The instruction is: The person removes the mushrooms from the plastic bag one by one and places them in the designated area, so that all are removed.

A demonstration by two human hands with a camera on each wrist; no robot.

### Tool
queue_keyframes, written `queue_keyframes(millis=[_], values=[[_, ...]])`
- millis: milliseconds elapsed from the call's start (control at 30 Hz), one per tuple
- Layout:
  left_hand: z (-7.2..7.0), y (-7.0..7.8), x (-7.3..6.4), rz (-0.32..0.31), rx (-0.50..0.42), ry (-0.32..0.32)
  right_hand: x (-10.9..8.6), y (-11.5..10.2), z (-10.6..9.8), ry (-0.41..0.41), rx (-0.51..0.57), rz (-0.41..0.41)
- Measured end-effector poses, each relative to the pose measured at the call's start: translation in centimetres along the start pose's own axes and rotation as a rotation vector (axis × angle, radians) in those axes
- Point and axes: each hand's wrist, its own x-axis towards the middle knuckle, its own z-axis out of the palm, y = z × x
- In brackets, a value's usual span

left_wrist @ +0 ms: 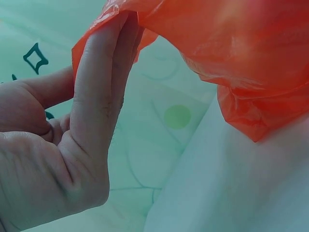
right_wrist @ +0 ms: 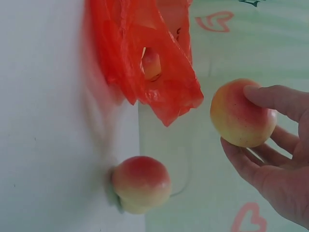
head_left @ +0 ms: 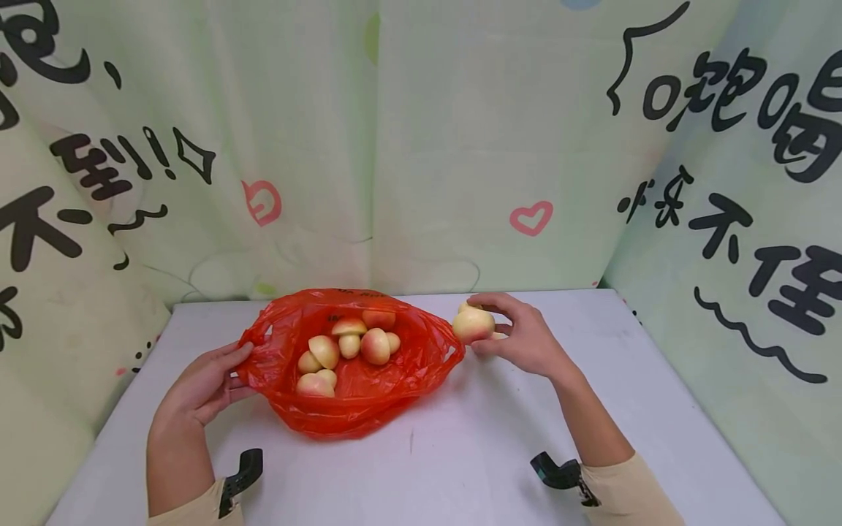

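A red plastic bag (head_left: 395,380) lies with its mouth spread wide. Several toy-like mushrooms (head_left: 376,346) with pale yellow stems and reddish caps are inside it. My left hand (head_left: 207,380) pinches the bag's left edge, thumb above and fingers under the film, as the left wrist view (left_wrist: 96,87) also shows. Just off the bag's right edge, my right hand (head_left: 526,336) holds another mushroom (right_wrist: 244,113) between thumb and fingers, its red-and-yellow cap facing the wrist camera. One more mushroom (right_wrist: 142,181) stands on the table in the right wrist view, apart from the hand.
The white table (head_left: 408,482) runs back to a pale green curtain (head_left: 447,146) with dark lettering and pink drawings. More curtain (head_left: 737,292) encloses the right side. Each sleeve carries a black wrist mount (head_left: 559,471).
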Motion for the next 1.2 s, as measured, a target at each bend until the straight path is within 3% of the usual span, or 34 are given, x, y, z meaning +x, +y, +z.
queue_keyframes(millis=[233, 1200], values=[[0.0, 0.0, 0.0, -0.001, -0.014, -0.009, 0.0, 1.3, -0.6, 0.026, -0.041, 0.057], [0.1, 0.3, 0.0, 0.007, 0.009, -0.005, -0.7, 4.0, -2.5, 0.104, -0.096, 0.115]])
